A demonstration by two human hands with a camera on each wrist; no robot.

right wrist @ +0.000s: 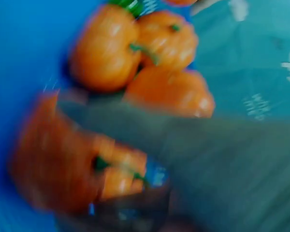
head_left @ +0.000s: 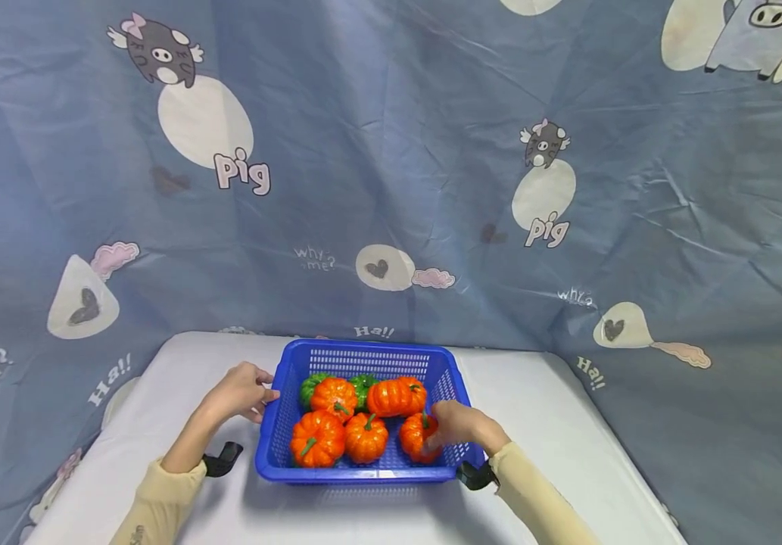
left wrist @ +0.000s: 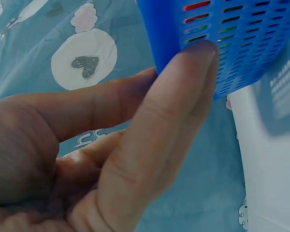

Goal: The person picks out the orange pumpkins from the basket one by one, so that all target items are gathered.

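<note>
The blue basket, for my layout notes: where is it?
In the head view, the blue basket sits below centre on the white table, left hand at its left wall, right hand inside.

Bright head view, shadow (head_left: 353,509) below basket (head_left: 356,474); right wrist view apparently motion-blurred.

Left forearm (head_left: 186,448) and right forearm (head_left: 491,435) are both angling inward, pretty much mirroring each other. Left hand (head_left: 239,390) is keeping its fingers (left wrist: 157,113) mostly straight, just touching with the tips. Right hand (head_left: 457,425) is pointing down and gripping, though its close-up's looking super blurry.
</note>
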